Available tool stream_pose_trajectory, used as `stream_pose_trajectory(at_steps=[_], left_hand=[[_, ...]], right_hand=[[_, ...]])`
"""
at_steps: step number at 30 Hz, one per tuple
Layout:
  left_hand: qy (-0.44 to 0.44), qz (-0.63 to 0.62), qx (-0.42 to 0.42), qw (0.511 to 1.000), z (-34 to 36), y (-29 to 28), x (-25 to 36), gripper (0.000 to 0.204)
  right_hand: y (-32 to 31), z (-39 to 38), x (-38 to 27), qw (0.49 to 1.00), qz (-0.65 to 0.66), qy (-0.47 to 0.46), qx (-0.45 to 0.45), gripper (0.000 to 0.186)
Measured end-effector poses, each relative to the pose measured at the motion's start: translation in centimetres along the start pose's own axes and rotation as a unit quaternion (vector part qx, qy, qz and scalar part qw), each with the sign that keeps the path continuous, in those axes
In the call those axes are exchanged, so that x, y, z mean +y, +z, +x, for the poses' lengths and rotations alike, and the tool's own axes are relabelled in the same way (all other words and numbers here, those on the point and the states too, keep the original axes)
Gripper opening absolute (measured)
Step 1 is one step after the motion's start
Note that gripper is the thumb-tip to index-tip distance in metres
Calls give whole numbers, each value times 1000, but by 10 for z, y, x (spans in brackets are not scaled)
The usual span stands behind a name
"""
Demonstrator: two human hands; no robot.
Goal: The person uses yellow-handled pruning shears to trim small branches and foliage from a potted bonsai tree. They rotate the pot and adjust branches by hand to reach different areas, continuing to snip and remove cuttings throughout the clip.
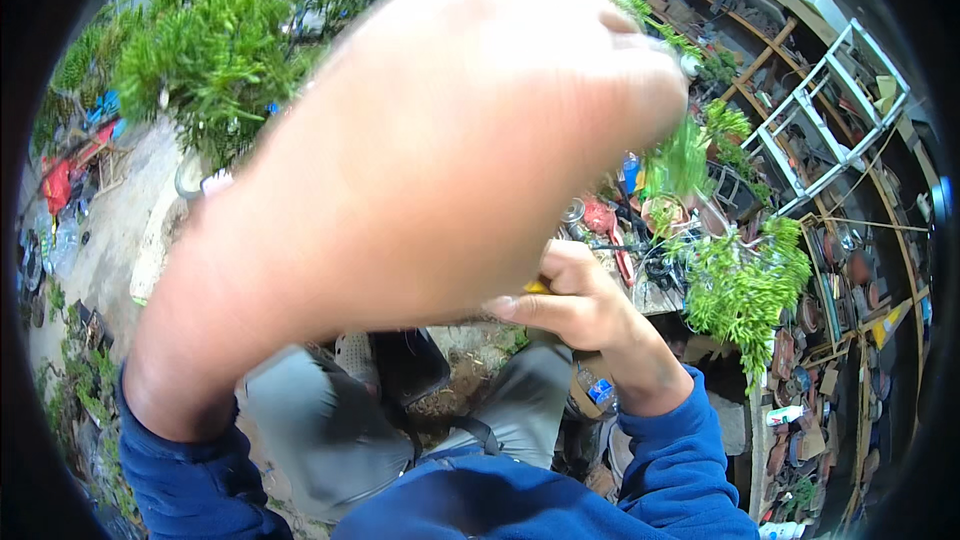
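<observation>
Large and blurred close to the camera, my left hand (465, 140) is raised across the middle of the view among green foliage, its fingers bent at the upper right; motion hides whether they hold anything. Lower right of it, my right hand (575, 305) grips a small yellow object (537, 286), mostly hidden. A leafy green branch (735, 290) hangs beside my right hand, and dense needle-like foliage (215, 70) fills the upper left.
A cluttered bench (655, 295) bears red and metal items. At right, wooden shelves (780, 40) with pots and a pale metal ladder (800, 160) stand. A concrete floor (100, 250) with red, blue and plastic clutter lies left. My legs (310, 420) are below.
</observation>
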State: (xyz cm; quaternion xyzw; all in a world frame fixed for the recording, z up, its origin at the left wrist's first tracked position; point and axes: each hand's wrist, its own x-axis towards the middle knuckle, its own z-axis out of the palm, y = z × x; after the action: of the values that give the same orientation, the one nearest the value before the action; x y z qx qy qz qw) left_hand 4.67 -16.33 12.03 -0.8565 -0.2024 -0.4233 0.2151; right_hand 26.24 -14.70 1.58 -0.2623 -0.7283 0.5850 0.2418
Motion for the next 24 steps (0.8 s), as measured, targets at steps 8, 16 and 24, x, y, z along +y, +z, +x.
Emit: stream_pose_trajectory(at_steps=[8,16,24], left_hand=[[-70,98,-7,993,-31,49,49,39],[-76,146,-41,986,-60,67,54,35],[-52,132,-21,990,-70,65,46,30]], right_hand=[[-79,-22,3,967,87,-42,235,50],[-100,-30,-63,854,-374,-206,298,64],[-111,8,-97,665,-676,-274,157,53]])
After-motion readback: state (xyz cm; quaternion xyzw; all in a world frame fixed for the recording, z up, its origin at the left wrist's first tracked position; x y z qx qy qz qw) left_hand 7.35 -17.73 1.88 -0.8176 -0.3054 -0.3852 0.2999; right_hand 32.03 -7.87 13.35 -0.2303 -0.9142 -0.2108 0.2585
